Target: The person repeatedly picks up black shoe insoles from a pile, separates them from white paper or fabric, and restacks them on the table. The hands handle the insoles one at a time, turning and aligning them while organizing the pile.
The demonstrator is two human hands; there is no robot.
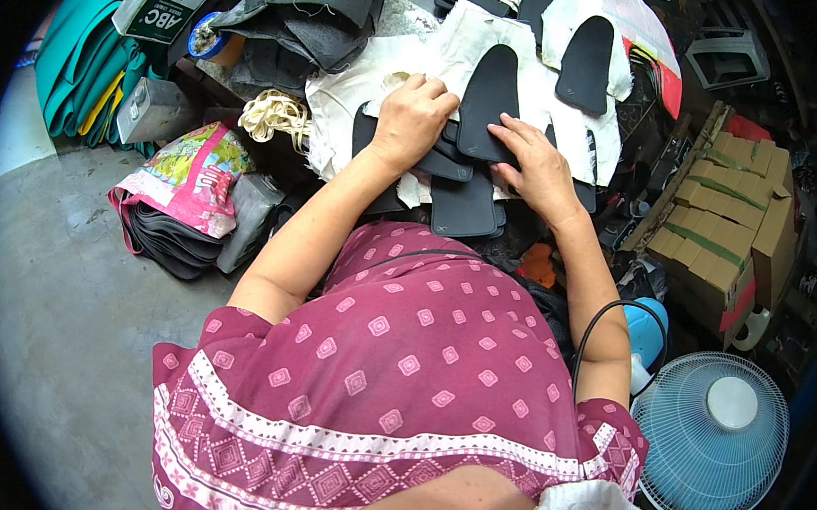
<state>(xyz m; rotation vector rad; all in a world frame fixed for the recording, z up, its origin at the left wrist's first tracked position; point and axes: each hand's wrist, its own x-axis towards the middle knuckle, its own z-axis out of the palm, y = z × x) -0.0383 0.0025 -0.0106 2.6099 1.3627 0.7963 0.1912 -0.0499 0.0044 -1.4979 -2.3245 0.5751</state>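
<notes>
Head view, person bent over a cluttered work surface. Left hand [410,117] lies knuckles-up on a stack of black sole-shaped pieces [454,162], fingers curled down onto the top pieces; whether they pinch one or only press it flat cannot be told. Right hand [537,165] rests just beside it, fingers [504,130] extended flat and touching the lower edge of one black insole cut-out [490,98] that lies on a ragged white fabric sheet [373,82]. Neither hand has a piece lifted; both are flat against the material. More black cut-outs on white backing [587,64] lie further off, toward the upper right. Left of the stack: a coil of cream cord [271,113], a printed pink bag [189,171] with dark pieces spilling out, folded green cloth [82,60]. Right: taped cardboard boxes [724,223]; a light blue fan [715,433] on the floor by the right elbow. Risk, as judged: the stack is fanned unevenly and overhangs the near edge, so a sideways push from the left hand could slide pieces off. The white sheet is loose; dragging the cut-out could wrinkle it.
</notes>
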